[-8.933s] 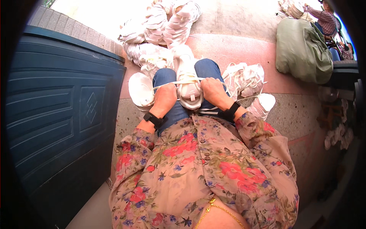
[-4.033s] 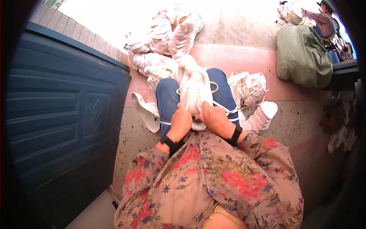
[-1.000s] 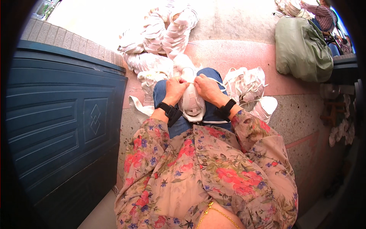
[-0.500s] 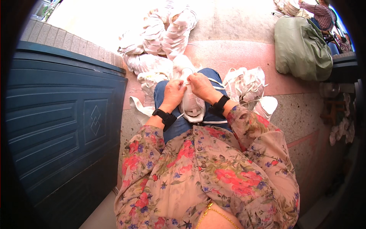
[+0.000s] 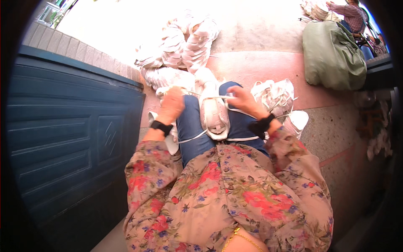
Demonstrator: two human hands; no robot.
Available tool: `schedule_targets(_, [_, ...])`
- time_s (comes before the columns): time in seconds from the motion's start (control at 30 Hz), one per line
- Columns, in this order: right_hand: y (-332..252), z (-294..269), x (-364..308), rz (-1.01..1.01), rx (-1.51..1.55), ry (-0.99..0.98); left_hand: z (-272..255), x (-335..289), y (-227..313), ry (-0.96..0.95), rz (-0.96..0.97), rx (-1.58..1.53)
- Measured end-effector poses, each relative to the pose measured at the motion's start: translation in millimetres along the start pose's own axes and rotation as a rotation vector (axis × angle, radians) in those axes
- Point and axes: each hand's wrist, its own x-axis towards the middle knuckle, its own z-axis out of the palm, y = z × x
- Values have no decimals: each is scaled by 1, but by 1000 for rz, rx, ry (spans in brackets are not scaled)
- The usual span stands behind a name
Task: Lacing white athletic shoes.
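A white and pale pink shoe upper (image 5: 215, 117) rests on my lap, held between my blue-jeaned thighs. Across it a white shoelace (image 5: 216, 96) is stretched sideways between my two hands. My left hand (image 5: 172, 106) is closed at one end of it, over my left knee, somewhat blurred. On the other side, my right hand (image 5: 243, 101) pinches the lace between thumb and fingers above my right thigh. More white cord (image 5: 243, 138) runs over both thighs near my waist. Each wrist wears a black band.
Bundled white shoe uppers (image 5: 191, 44) pile up beyond my knees. Another white heap with laces (image 5: 275, 94) lies by my right knee. A dark blue panelled door (image 5: 63, 122) stands close on my left. Far right are a green sack (image 5: 333, 54) and another person (image 5: 352, 17).
My hands were close together at the upper's laces; they have moved apart to either side, drawing the lace out between them. The view has shifted slightly.
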Motion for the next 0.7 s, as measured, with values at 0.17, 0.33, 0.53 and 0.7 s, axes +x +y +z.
schedule_targets(0.17, [39, -105, -57, 199, 400, 31, -126, -79, -148, 327, -792, 273])
schedule_targets(0.33, [55, -194, -91, 159, 1106, 407, -256, -255, -249, 935, -1151, 668])
schedule_targets(0.53, [47, -302, -124, -317, 1760, 321, -292, -268, -242, 1578, -1161, -668])
schedule_targets(0.7, [41, -373, -144, -544, 1734, 494, -272, -227, -226, 1226, -1118, -1115])
